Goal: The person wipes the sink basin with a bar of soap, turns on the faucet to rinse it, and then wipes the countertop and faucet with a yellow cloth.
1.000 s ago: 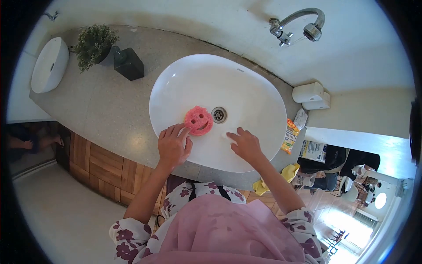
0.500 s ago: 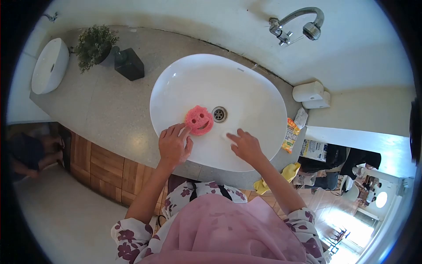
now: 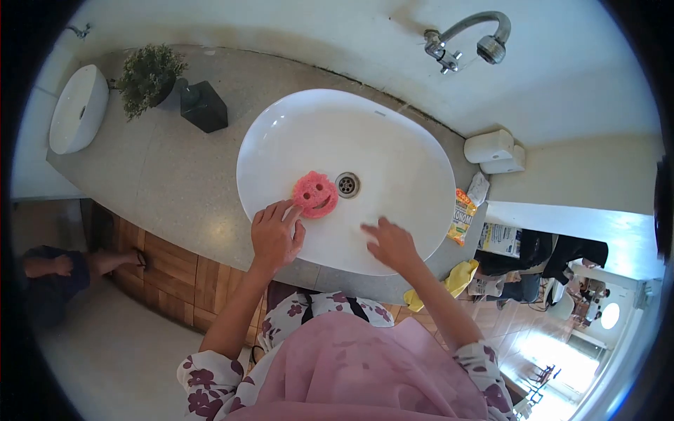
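A pink smiley-face sponge [image 3: 315, 195] lies in the white oval sink basin [image 3: 281, 130], just left of the metal drain [image 3: 347, 185]. My left hand [image 3: 275, 237] is over the basin's near-left rim, its fingers stretched out and the thumb apart. Its index fingertip comes right to the sponge's lower left edge, without a grip around it. To the right, my right hand [image 3: 393, 245] hovers over the near side of the basin, fingers extended and holding nothing. Both floral sleeves are pushed up the forearms.
A wall faucet [image 3: 477, 35] juts out above the sink. Left on the counter stand a dark soap bottle [image 3: 203, 107] and a potted plant [image 3: 149, 78]. On the right lie a yellow packet [image 3: 461, 219] and a yellow cloth [image 3: 456, 279]. A person [image 3: 56, 274] is at far left.
The person at far left has come further into view, with a leg stretched over the wooden floor. My right hand has shifted slightly; my left stays by the sponge. The view has shifted a little.
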{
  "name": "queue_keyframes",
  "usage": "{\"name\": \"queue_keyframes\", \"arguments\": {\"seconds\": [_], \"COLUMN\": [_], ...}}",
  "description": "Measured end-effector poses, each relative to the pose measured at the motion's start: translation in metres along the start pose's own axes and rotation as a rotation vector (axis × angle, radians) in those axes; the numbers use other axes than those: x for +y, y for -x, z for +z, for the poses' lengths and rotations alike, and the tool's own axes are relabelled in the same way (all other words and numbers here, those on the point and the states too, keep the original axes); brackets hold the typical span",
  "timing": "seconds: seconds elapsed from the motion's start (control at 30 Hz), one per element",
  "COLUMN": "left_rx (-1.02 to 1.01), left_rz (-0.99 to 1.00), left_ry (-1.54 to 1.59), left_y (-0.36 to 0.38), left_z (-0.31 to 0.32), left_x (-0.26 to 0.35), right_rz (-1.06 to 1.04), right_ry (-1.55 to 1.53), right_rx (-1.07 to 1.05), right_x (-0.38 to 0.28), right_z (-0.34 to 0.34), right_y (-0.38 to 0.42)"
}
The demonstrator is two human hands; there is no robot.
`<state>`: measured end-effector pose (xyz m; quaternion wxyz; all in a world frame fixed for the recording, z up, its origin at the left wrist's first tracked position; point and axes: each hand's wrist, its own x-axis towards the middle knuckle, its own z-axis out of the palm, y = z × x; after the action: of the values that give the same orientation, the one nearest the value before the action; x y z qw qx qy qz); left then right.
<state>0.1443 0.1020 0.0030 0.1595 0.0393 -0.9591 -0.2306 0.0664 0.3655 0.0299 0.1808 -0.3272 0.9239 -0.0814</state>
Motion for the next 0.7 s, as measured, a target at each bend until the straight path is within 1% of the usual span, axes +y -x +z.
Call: {"name": "queue_keyframes", "arguments": {"seconds": [0.03, 0.07, 0.13, 0.17, 0.23, 0.3, 0.37, 0.43, 0.47, 0.53, 0.57, 0.63, 0.67, 0.7], "left_rx": [-0.007, -0.019, -0.025, -0.032, -0.037, -0.034, -0.015, -0.010, -0.010, -0.015, -0.022, -0.018, -0.015, -0.015], "left_rz": [-0.001, 0.002, -0.012, -0.024, -0.026, -0.029, -0.007, 0.003, -0.002, -0.018, -0.025, -0.029, -0.027, -0.026], "left_ry": [-0.003, -0.007, 0.001, 0.011, 0.013, 0.003, -0.002, -0.002, -0.005, 0.007, 0.024, 0.020, 0.013, 0.013], "left_y": [0.001, 0.002, 0.002, 0.002, 0.002, 0.001, 0.002, 0.001, 0.002, 0.002, 0.002, 0.002, 0.002, 0.002], "left_z": [0.000, -0.001, -0.001, -0.001, -0.001, 0.000, 0.000, -0.001, -0.002, -0.002, -0.001, 0.001, 0.001, 0.001], "left_x": [0.000, 0.000, -0.001, 0.000, 0.001, 0.000, 0.000, 0.001, 0.001, 0.000, 0.000, -0.001, -0.001, -0.001], "right_rz": [-0.070, -0.074, 0.069, 0.074, 0.066, 0.093, 0.131, -0.046, -0.053, 0.006, 0.005, 0.063, 0.065, 0.076], "right_ry": [-0.034, -0.035, -0.083, -0.082, -0.061, -0.086, -0.120, -0.125, -0.120, -0.102, -0.103, -0.132, -0.132, -0.125], "right_rx": [-0.063, -0.066, -0.245, -0.248, 0.031, 0.019, 0.010, -0.124, -0.127, -0.381, -0.387, -0.286, -0.288, -0.172], "right_x": [-0.001, -0.008, -0.021, -0.016, -0.004, -0.006, -0.005, 0.012, 0.012, -0.002, -0.002, 0.000, 0.000, 0.000], "right_z": [-0.005, -0.018, -0.042, -0.028, 0.011, 0.001, 0.000, -0.006, -0.020, -0.053, -0.050, -0.039, -0.028, -0.012], "right_y": [0.014, 0.022, 0.033, 0.028, 0.005, -0.031, -0.033, -0.019, -0.008, 0.018, 0.020, 0.021, 0.010, -0.010]}}
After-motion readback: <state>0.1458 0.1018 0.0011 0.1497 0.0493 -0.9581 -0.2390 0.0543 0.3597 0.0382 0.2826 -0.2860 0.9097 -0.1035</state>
